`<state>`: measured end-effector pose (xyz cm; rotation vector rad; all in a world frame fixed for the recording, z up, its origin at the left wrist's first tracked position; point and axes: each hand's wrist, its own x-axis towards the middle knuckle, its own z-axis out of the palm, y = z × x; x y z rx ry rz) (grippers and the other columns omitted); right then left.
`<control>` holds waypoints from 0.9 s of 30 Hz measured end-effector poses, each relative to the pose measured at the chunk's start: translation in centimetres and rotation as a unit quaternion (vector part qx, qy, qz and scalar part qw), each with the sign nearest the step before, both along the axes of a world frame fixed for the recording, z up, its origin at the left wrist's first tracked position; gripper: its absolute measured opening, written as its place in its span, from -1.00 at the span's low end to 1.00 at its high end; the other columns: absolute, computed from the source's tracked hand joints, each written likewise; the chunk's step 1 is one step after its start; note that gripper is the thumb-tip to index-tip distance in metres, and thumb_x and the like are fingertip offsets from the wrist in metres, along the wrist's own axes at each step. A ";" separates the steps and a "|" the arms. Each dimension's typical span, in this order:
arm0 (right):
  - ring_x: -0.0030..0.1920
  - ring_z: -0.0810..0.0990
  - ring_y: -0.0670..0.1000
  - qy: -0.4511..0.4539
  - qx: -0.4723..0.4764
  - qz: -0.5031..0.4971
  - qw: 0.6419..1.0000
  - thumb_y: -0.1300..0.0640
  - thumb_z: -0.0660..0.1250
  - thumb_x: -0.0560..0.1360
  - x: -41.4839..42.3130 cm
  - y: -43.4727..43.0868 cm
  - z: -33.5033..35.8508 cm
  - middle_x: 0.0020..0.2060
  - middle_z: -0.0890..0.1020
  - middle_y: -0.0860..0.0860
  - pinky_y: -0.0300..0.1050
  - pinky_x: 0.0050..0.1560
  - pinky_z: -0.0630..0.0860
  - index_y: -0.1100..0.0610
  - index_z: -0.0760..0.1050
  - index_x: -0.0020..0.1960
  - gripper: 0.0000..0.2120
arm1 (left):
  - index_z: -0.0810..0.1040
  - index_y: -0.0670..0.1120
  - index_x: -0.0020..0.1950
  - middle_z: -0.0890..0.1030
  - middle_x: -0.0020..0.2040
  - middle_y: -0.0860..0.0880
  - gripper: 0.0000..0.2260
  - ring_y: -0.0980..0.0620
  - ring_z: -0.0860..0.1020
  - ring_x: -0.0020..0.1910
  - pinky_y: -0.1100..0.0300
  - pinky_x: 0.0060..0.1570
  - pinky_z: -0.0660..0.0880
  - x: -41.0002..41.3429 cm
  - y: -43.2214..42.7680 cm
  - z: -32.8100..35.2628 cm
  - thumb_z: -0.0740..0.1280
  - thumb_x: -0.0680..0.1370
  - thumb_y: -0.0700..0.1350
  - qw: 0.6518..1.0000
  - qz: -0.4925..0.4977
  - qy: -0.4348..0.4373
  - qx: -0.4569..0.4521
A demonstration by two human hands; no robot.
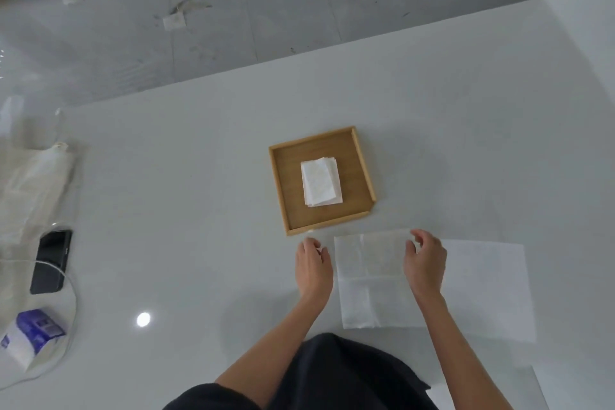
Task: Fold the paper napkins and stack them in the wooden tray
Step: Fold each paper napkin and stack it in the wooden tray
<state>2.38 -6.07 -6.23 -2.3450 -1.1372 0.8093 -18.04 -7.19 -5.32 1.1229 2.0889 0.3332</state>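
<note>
Print on the blue-and-white tissue pack (31, 334) is too blurred to read.

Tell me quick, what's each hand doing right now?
Left hand: open, holding nothing, beside the unfolded napkin.
Right hand: open, fingers curled over the napkin's top edge, nothing lifted.

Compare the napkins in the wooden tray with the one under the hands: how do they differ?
The napkins in the tray are folded into a small rectangle; the napkin under the hands lies spread open flat, showing only crease lines. The tray ones form a stack inside the wooden tray; the open one lies on the white table in front of the tray. Nothing touches the stack; the right hand rests on the open one, the left hand beside it. Both are white paper.
</note>
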 end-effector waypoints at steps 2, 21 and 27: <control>0.18 0.54 0.25 -0.009 -0.053 -0.002 0.999 0.25 0.33 0.55 0.9 -1.7 -0.1 0.16 0.60 0.24 0.09 0.19 0.48 0.23 0.51 0.28 -0.70 | 0.40 -0.09 0.17 0.48 0.08 -0.01 -0.86 -0.06 0.51 0.09 0.10 0.03 0.50 0.7 -1.6 -0.7 0.22 0.65 -0.08 0.998 0.003 -0.008 -0.062; 0.33 0.25 0.26 0.016 -0.176 0.133 0.975 0.22 0.20 0.57 1.7 -3.5 0.8 0.42 0.18 0.16 0.07 0.33 0.32 -0.04 0.27 0.49 -0.49 | 0.49 -0.15 0.14 0.55 0.07 -0.10 -0.75 -0.11 0.54 0.09 0.05 0.08 0.52 2.0 -3.5 -0.3 0.42 0.54 -0.08 0.939 0.146 -0.242 -0.193; 0.36 0.22 0.23 -0.007 -0.166 0.171 0.971 0.23 0.23 0.58 1.8 -4.2 0.1 0.43 0.18 0.15 0.07 0.35 0.32 0.00 0.23 0.53 -0.46 | 0.45 -0.12 0.19 0.54 0.10 -0.08 -0.76 -0.09 0.53 0.12 0.03 0.13 0.53 2.1 -3.9 -0.3 0.37 0.55 -0.11 0.933 0.200 -0.244 -0.176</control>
